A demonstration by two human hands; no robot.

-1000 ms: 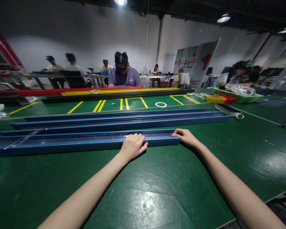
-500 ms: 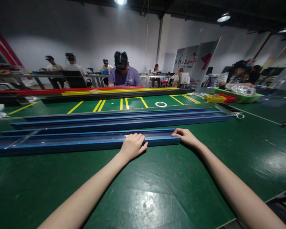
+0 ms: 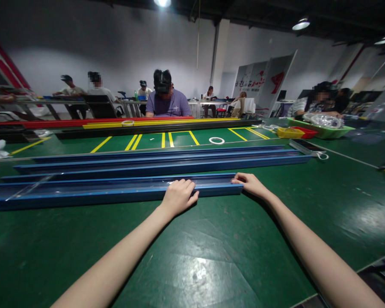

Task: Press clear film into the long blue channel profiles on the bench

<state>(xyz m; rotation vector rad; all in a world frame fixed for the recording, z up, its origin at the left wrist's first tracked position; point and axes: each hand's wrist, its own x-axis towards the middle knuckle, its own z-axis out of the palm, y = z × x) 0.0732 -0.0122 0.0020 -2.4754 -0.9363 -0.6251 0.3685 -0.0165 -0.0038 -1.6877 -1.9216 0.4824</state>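
Note:
A long blue channel lies across the green table in front of me, its open side up. My left hand holds its near wall, with the fingers over the rim and into the trough and the thumb outside. At the channel's right end is my right hand, its fingers curled together in the open end; what they pinch is too small to make out. A clear, shiny strip crosses the channel on the left. Behind lie further blue channels, side by side.
A phone-like device lies right of the channels. White rings, one a loose roll, and yellow tape lines mark the far side. Red, yellow and black strips lie beyond. A green tray holds clear coils. A person sits opposite.

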